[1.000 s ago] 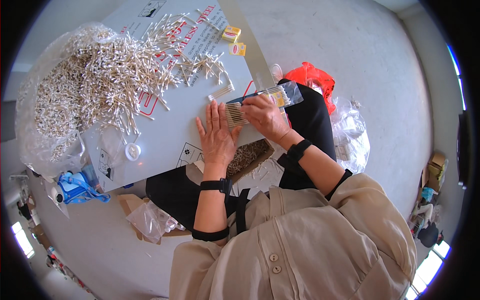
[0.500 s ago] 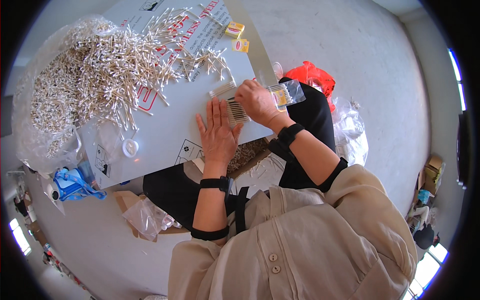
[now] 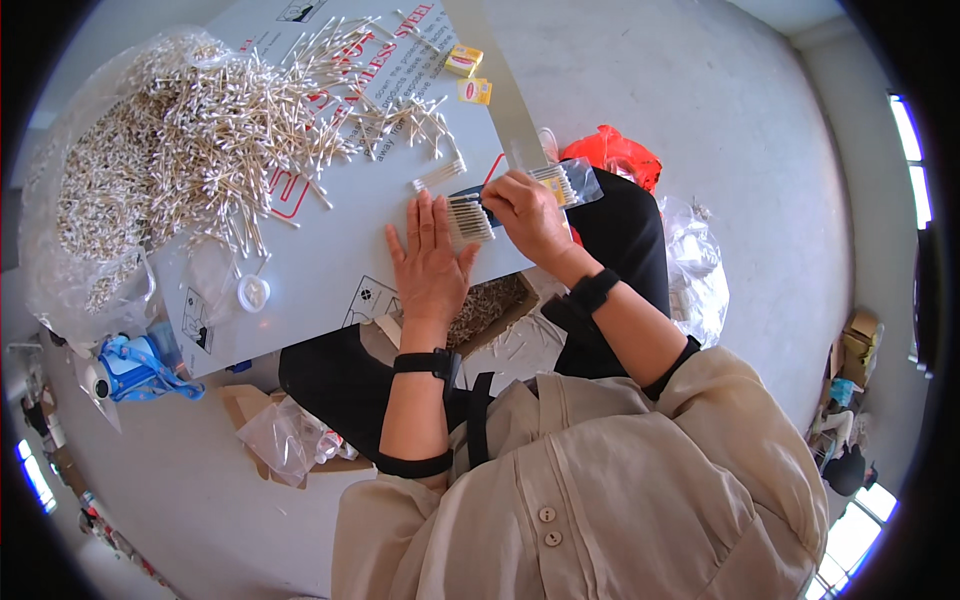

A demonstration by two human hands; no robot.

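Note:
My left hand [image 3: 428, 268] lies flat on the grey table, fingers stretched, its fingertips and thumb bordering a neat row of cotton swabs [image 3: 467, 220]. At the right of that row is my right hand [image 3: 530, 217], its fingers curled and pinched together. Whatever is between those fingertips is too small or hidden to name. Just beyond my right hand a clear packet of swabs with a yellow label [image 3: 553, 184] lies partly covered by it. A shorter line of swabs [image 3: 438, 176] rests a little farther away.
A big heap of loose swabs [image 3: 220, 130] spills from a clear bag at the left. Two yellow packs [image 3: 464, 61] lie at the far edge. A small round tub [image 3: 253, 293] stands near the front. An open carton [image 3: 492, 310] sits below the table edge, and a red bag [image 3: 615, 157] lies right.
My right hand has shifted a little to the right and nearer to me, off the end of the swab row, uncovering a dark strip there. My left hand stays in place.

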